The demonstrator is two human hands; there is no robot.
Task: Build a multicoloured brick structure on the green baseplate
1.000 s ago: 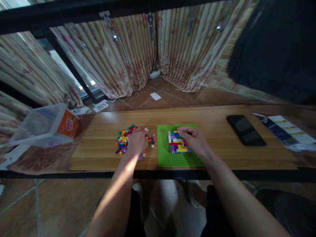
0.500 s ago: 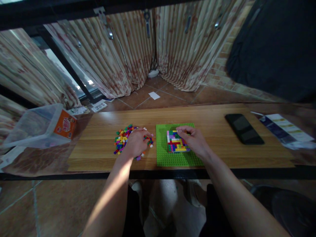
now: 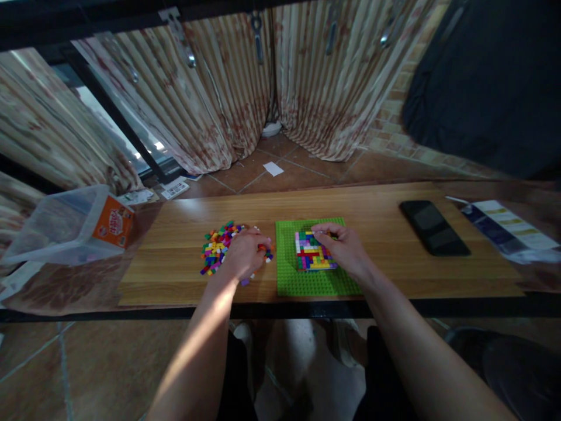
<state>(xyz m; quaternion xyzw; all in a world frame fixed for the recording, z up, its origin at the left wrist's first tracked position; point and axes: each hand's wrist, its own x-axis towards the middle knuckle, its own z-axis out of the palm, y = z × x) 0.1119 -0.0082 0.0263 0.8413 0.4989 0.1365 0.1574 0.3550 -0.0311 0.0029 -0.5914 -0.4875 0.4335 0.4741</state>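
A green baseplate (image 3: pixel 302 282) lies on the wooden table (image 3: pixel 377 251), with a square block of many-coloured bricks (image 3: pixel 310 256) built on it. My right hand (image 3: pixel 344 248) rests on the block's right side, its fingertips pinched at the far edge. What they pinch is too small to name. To the left lies a pile of loose coloured bricks (image 3: pixel 215 248). My left hand (image 3: pixel 243 255) covers the pile's right part, fingers curled down at the bricks nearest the baseplate.
A black phone (image 3: pixel 433 227) lies on the table's right part, with a printed sheet (image 3: pixel 508 231) beyond it at the edge. A clear plastic box with an orange label (image 3: pixel 72 225) stands off the table's left end. Curtains hang behind.
My left hand has slid a little to the right over the pile, toward the baseplate. My right hand has stayed on the brick block.
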